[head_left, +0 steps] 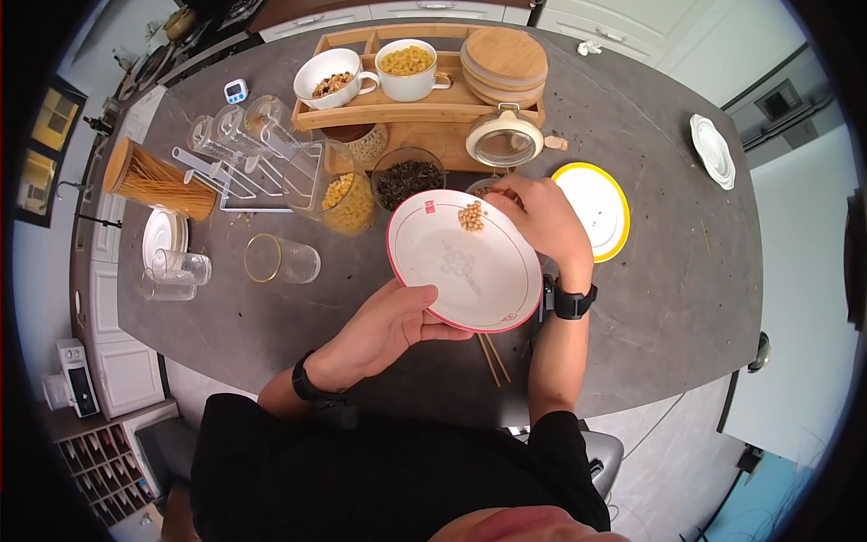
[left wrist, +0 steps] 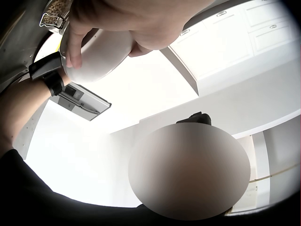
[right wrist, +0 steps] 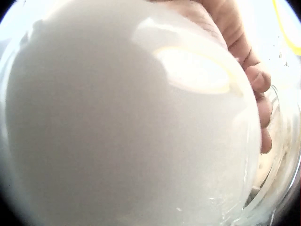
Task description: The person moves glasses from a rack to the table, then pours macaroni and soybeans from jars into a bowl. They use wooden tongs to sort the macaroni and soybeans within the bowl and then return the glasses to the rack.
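My left hand (head_left: 384, 330) grips the near edge of a white plate with a red rim (head_left: 465, 280), thumb on top and fingers beneath. The plate is tilted away from me. A small heap of yellowish beans (head_left: 470, 217) lies near its far edge. Beside that edge is my right hand (head_left: 546, 221), its fingers bent at the rim. In the right wrist view its fingertips (right wrist: 266, 115) show past the plate, close to a glass jar (right wrist: 282, 155). The jar's clamp lid (head_left: 505, 140) stands raised behind the plate. Whether the right fingers hold anything I cannot tell.
Behind are glass containers of dark dried leaves (head_left: 408, 181) and yellow pasta (head_left: 348, 203). A wooden rack (head_left: 406, 110) bears cups. Drinking glasses (head_left: 284, 260) and a spaghetti jar (head_left: 158, 181) are left; a yellow-rimmed plate (head_left: 596, 212) is right. Chopsticks (head_left: 494, 361) lie near me.
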Available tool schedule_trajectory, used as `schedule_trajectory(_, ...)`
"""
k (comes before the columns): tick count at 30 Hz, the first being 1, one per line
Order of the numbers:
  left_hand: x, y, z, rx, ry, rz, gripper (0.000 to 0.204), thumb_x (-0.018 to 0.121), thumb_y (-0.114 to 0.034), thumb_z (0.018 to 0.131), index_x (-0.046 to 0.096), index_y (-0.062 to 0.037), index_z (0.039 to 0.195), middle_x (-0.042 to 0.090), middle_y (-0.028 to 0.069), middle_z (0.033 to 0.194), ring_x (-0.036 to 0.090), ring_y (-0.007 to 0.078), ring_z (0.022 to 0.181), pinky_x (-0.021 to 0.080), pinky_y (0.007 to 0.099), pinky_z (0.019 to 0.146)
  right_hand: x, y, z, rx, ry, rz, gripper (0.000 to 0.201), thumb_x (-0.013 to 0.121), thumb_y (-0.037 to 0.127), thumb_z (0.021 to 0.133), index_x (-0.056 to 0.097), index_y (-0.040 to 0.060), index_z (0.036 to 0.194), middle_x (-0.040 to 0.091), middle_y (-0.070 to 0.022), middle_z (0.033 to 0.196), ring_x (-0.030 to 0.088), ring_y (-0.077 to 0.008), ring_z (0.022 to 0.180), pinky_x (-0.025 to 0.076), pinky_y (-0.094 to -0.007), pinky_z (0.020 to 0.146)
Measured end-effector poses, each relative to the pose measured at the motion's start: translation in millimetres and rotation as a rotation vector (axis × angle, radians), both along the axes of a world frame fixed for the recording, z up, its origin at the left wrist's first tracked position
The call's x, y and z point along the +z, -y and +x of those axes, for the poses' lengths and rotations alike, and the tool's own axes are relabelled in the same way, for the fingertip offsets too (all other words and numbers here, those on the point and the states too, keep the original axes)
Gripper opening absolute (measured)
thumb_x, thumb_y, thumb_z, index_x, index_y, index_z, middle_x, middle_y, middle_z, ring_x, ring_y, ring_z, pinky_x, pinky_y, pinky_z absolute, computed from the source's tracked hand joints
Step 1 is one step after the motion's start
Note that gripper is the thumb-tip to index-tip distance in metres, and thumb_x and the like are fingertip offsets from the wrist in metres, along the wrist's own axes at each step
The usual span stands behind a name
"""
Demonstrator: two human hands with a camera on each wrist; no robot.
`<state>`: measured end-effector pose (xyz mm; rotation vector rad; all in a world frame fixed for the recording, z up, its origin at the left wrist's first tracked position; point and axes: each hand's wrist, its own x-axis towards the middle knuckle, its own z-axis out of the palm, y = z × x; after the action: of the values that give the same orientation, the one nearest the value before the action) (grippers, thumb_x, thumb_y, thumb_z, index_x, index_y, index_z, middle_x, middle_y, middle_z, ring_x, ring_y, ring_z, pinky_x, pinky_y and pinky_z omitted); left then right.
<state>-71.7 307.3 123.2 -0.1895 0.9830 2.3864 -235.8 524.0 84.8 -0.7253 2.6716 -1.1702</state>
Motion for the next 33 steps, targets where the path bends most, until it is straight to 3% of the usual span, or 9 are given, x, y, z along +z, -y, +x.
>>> schedule_trajectory(7,-3.2,0.2,-0.4,-0.008,0.009,0.013,0.05,0.049,-0.024,0.107,0.04,0.0027,0.148,0.062,0.017,0.137,0.065,0.0266,0.122,0.053,0.0458,0.106,25.7,7.5,11.5,0.065,0.125,0.149,0.039,0.08,0.036,0.082,0.077,0.0034,0.103,0.074,-0.02,0.086,0.072,-0.0373,0.08,0.056,-0.0423,0.072)
schedule_trajectory(10,-1.2,0.1,-1.0,-0.011,0.012,0.015,0.049,0.049,-0.023,0.107,0.039,0.0028,0.148,0.06,0.017,0.139,0.065,0.0265,0.123,0.053,0.0463,0.107,19.2,7.5,11.3,0.13,0.05,0.147,0.041,0.08,0.037,0.084,0.074,0.0019,0.105,0.073,-0.02,0.082,0.071,-0.0353,0.074,0.053,-0.0408,0.067)
schedule_trajectory(12,0.1,0.2,-1.2,-0.015,0.013,0.01,0.049,0.049,-0.023,0.107,0.039,0.0029,0.148,0.059,0.0171,0.14,0.064,0.0265,0.124,0.053,0.0465,0.107,20.3,7.5,10.6,0.131,0.039,0.143,0.032,0.075,0.031,0.088,0.075,0.0035,0.105,0.073,-0.0208,0.086,0.07,-0.0399,0.081,0.054,-0.0451,0.072)
schedule_trajectory(16,-0.4,0.4,-1.6,-0.023,0.01,0.016,0.05,0.048,-0.021,0.107,0.038,0.0033,0.149,0.057,0.0173,0.143,0.063,0.0268,0.126,0.052,0.0473,0.108,12.8,6.3,6.1,0.137,0.043,0.111,0.026,0.07,0.025,0.092,0.075,0.0021,0.103,0.072,-0.0218,0.087,0.069,-0.0412,0.082,0.054,-0.0461,0.072)
schedule_trajectory(25,-0.2,-0.5,-1.0,-0.02,0.007,0.005,0.05,0.049,-0.021,0.107,0.038,0.0033,0.149,0.058,0.0176,0.142,0.063,0.0274,0.125,0.052,0.0455,0.107,16.4,8.9,7.9,-0.027,0.006,0.005,0.026,0.07,0.025,0.092,0.075,0.0002,0.099,0.073,-0.0228,0.089,0.07,-0.0408,0.083,0.055,-0.0438,0.074)
schedule_trajectory(28,0.0,-0.9,-1.2,-0.016,0.019,0.011,0.05,0.049,-0.022,0.107,0.038,0.003,0.149,0.058,0.0175,0.141,0.064,0.0275,0.124,0.053,0.0455,0.107,22.4,9.0,11.9,0.081,0.121,0.053,0.03,0.073,0.029,0.09,0.075,0.0012,0.102,0.074,-0.0224,0.089,0.071,-0.0396,0.083,0.055,-0.0436,0.074)
schedule_trajectory(30,-0.9,0.1,-1.4,-0.023,0.016,0.016,0.05,0.049,-0.022,0.107,0.038,0.0029,0.149,0.058,0.0174,0.141,0.064,0.0275,0.124,0.052,0.0457,0.107,11.7,8.0,11.7,0.154,-0.004,0.071,0.036,0.076,0.031,0.09,0.073,0.0013,0.11,0.074,-0.0197,0.085,0.074,-0.0317,0.077,0.055,-0.0391,0.069)
schedule_trajectory(33,0.9,-1.1,-0.4,-0.022,0.004,-0.024,0.052,0.048,-0.024,0.107,0.038,0.0044,0.149,0.057,0.0193,0.143,0.063,0.0301,0.126,0.052,0.0477,0.107,16.4,11.6,12.1,0.12,0.03,0.112,0.03,0.072,0.029,0.091,0.074,0.0032,0.106,0.074,-0.0209,0.085,0.072,-0.0375,0.081,0.055,-0.0435,0.073)
